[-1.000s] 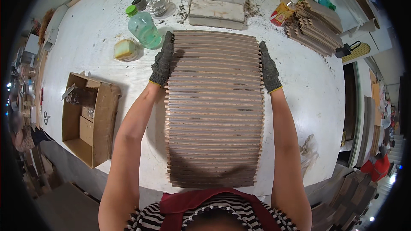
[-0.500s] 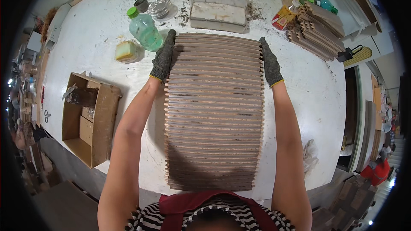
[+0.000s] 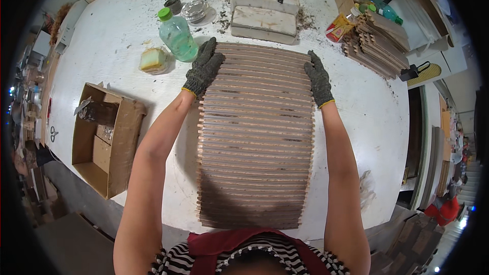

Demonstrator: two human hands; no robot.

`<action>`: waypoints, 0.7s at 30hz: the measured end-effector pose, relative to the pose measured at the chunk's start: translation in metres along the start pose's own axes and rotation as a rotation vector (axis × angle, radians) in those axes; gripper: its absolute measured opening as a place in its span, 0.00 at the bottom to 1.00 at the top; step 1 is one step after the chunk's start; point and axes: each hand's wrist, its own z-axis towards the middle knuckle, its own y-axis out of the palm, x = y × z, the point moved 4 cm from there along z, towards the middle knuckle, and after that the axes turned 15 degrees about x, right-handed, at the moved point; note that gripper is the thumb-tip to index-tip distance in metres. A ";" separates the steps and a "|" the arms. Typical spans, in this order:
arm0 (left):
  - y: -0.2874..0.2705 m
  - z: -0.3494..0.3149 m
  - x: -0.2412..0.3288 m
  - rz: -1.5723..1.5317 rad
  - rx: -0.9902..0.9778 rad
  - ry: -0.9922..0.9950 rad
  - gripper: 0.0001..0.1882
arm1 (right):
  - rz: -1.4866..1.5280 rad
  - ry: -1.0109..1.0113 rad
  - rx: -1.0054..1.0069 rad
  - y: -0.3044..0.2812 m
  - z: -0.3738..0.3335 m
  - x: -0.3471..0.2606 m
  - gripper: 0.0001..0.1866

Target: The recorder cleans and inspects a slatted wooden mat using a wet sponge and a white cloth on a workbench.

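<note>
Head view: a row of wooden slats (image 3: pixel 254 137) is being held flat on the white table (image 3: pixel 102 35), spanning from 12 to 6 o'clock at centre. Its far corners are being pressed by the gloved left hand (image 3: pixel 202 69), fingers spread open at 11 o'clock, and the gloved right hand (image 3: pixel 319 79) at 1 o'clock. A green-capped bottle (image 3: pixel 177 35) is standing near the left hand; a cardboard box (image 3: pixel 104 137) is lying at 9 o'clock.
</note>
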 end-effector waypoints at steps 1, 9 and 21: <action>0.000 0.001 0.000 -0.084 0.006 -0.061 0.21 | 0.001 -0.001 -0.001 -0.001 0.002 0.001 0.30; 0.004 -0.001 -0.006 -0.164 -0.018 -0.125 0.17 | -0.030 0.008 -0.109 -0.007 0.002 -0.016 0.35; 0.030 0.012 -0.041 -0.169 -0.193 -0.511 0.22 | -0.357 0.006 -0.111 0.001 0.032 -0.017 0.39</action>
